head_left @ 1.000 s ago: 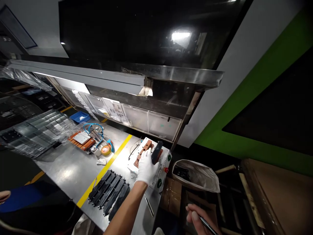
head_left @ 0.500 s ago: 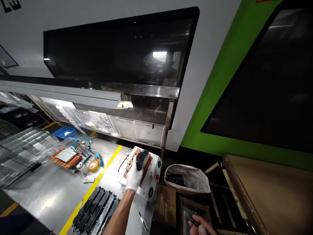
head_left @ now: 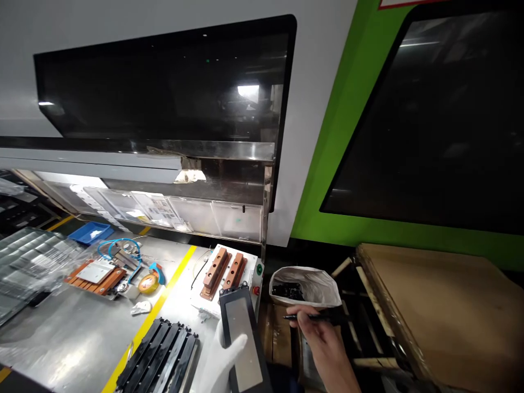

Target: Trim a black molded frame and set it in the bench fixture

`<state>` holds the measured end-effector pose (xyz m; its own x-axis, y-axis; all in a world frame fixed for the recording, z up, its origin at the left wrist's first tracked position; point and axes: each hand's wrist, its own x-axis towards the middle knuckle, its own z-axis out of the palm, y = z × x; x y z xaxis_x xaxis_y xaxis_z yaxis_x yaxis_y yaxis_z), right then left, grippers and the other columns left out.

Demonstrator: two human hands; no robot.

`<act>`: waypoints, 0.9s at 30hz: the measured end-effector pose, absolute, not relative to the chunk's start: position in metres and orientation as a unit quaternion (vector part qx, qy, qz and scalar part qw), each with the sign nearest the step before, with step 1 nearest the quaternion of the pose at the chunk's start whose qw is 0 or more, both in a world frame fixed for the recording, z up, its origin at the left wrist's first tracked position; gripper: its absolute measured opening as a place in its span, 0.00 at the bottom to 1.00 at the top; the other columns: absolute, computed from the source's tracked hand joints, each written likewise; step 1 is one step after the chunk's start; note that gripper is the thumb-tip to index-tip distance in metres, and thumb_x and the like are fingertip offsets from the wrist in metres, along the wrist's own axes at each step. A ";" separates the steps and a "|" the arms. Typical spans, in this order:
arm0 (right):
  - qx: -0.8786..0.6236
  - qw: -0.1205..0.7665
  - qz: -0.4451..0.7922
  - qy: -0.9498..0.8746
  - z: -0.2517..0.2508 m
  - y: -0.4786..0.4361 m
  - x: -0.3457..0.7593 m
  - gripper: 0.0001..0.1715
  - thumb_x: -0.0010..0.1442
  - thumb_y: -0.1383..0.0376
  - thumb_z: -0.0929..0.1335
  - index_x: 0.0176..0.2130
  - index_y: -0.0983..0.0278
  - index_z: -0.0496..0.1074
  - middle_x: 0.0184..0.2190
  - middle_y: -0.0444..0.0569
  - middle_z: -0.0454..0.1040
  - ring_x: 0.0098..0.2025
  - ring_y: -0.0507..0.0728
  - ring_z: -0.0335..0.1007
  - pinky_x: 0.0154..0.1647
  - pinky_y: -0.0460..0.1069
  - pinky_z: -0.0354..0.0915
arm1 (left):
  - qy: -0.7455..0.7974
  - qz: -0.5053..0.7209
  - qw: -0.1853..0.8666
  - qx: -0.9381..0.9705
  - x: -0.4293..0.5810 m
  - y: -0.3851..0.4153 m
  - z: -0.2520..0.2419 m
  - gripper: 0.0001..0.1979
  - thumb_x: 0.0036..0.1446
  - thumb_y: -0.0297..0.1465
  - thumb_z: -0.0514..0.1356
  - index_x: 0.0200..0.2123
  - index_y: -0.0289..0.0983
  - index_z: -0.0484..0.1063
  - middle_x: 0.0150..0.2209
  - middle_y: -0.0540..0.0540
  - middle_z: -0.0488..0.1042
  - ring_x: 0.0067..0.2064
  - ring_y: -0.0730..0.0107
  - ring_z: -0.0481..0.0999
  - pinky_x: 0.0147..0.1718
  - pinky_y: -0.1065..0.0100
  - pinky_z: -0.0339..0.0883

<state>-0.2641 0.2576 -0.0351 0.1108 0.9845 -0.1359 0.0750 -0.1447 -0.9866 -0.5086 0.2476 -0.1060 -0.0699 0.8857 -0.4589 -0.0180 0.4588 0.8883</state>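
The left hand (head_left: 223, 357) wears a plain white knitted fabric glove that covers every finger and the thumb, smooth and unmarked, with no print or logo showing. The right hand (head_left: 323, 341) is bare, without glove, ring or watch, and its forearm shows no sleeve.

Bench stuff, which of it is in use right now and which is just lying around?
In hand:
- black panel, held in gloved left hand
- pen, in bare right hand

Lying about:
- copper fixture
- black strips
- tape roll
- blue tray
- bagged bin
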 end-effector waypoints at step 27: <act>-0.526 0.488 0.456 -0.527 0.004 0.275 -0.272 0.24 0.66 0.48 0.64 0.48 0.62 0.75 0.46 0.54 0.77 0.47 0.61 0.75 0.45 0.51 0.73 | 0.490 0.252 0.665 0.504 -0.471 0.245 -0.024 0.36 0.42 0.30 0.65 0.58 0.49 0.70 0.55 0.51 0.78 0.58 0.50 0.74 0.59 0.57 0.67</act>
<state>-0.2720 0.2752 0.0042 0.0289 0.9990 0.0336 0.1090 0.0303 -0.9936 -0.4712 0.2446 -0.0245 0.3923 0.8297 -0.3970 0.1589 0.3640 0.9178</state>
